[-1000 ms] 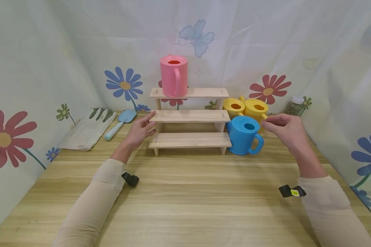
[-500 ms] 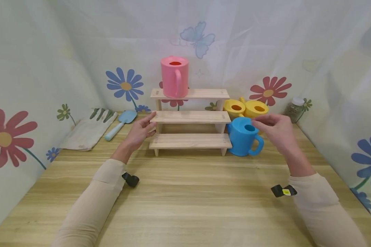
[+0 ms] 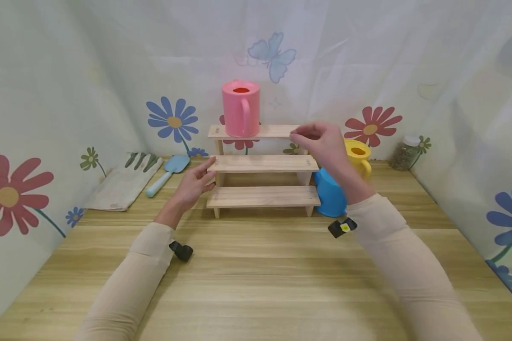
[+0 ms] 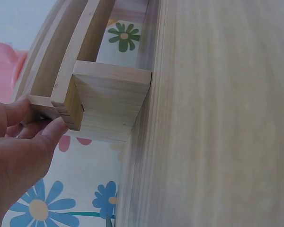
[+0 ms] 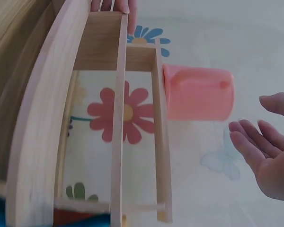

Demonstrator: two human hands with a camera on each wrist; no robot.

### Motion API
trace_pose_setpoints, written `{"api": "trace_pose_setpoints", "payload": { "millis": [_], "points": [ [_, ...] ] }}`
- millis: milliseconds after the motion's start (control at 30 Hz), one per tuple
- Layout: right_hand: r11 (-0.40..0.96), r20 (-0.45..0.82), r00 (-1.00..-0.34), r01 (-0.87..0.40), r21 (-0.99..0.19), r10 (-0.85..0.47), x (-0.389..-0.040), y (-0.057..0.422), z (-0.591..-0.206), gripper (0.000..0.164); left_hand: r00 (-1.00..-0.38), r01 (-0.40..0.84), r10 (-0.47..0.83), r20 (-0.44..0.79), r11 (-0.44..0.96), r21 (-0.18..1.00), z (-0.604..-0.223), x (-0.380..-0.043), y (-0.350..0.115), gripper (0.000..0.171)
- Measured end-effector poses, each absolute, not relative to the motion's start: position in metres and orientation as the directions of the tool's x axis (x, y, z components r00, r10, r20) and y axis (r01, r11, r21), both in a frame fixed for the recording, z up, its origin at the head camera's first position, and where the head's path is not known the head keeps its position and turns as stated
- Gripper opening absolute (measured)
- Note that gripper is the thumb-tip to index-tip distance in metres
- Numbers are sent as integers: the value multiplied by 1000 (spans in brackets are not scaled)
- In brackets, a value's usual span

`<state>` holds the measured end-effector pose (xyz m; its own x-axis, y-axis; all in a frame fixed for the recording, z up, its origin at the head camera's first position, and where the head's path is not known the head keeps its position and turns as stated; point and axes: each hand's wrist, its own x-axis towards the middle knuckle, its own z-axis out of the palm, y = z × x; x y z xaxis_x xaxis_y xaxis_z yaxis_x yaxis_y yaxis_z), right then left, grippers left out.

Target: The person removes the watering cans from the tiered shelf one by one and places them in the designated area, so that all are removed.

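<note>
A three-tier wooden shelf stand (image 3: 262, 195) stands on the table. My left hand (image 3: 190, 186) grips the left end of its middle step, thumb and fingers about the board in the left wrist view. On the left of the top step sits a pink watering can (image 3: 234, 111), upright. My right hand (image 3: 324, 144) is in the air by the top step's right end, with a gap between thumb and fingers in the right wrist view and nothing held. Behind its wrist, a blue watering can (image 3: 329, 196) is partly covered. A yellow watering can (image 3: 358, 150) shows beyond it; the other yellow one is hidden.
To the left lie a pair of garden gloves (image 3: 121, 184) and a light blue trowel (image 3: 166, 175). A lidded jar (image 3: 404, 154) stands at the back right. A flowered curtain (image 3: 187, 61) hangs behind and at both sides of the wooden table (image 3: 256, 274).
My right hand has moved left and up from beside the yellow cans, past the blue can, to the top step's right end. The left hand and the stand have stayed put.
</note>
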<state>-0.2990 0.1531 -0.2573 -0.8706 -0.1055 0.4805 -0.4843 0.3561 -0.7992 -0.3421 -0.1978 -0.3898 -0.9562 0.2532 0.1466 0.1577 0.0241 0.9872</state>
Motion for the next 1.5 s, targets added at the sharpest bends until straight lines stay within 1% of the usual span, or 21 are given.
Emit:
{"api": "trace_pose_setpoints", "payload": {
  "millis": [67, 267, 500, 767, 1000, 1167, 1233, 1400, 1500],
  "points": [
    [324, 488, -866, -496, -806, -112, -309, 138, -253, 30, -957, 161, 249, 150, 22, 987, -390, -341, -198, 54],
    [231, 440, -895, -445, -865, -77, -338, 101, -246, 31, -956, 174, 242, 166, 12, 985, -392, -342, -198, 54],
    [237, 420, -908, -409, -882, -4, -357, 69, -243, 32, -952, 178, 256, 168, 14, 984, -392, -343, -199, 54],
    [216, 391, -920, -382, -898, -1, -369, 39, -243, 34, -956, 163, 249, 156, 9, 987, -391, -340, -199, 54],
    [133, 382, -924, -378, -916, -2, -370, 29, -242, 31, -956, 167, 246, 161, 4, 986, -392, -343, -199, 54],
    [95, 381, -923, -376, -922, 52, -371, 30, -242, 36, -956, 165, 247, 158, 10, 986, -391, -346, -198, 54],
    [97, 381, -921, -373, -923, 83, -371, 31, -242, 38, -955, 167, 250, 158, 13, 986, -389, -345, -198, 54],
    [141, 382, -909, -361, -922, 168, -370, 34, -245, 29, -954, 169, 256, 158, 18, 986, -387, -342, -198, 55],
    [159, 399, -895, -372, -914, 200, -370, 36, -247, 28, -954, 169, 255, 159, 17, 985, -387, -342, -198, 55]
  ]
}}
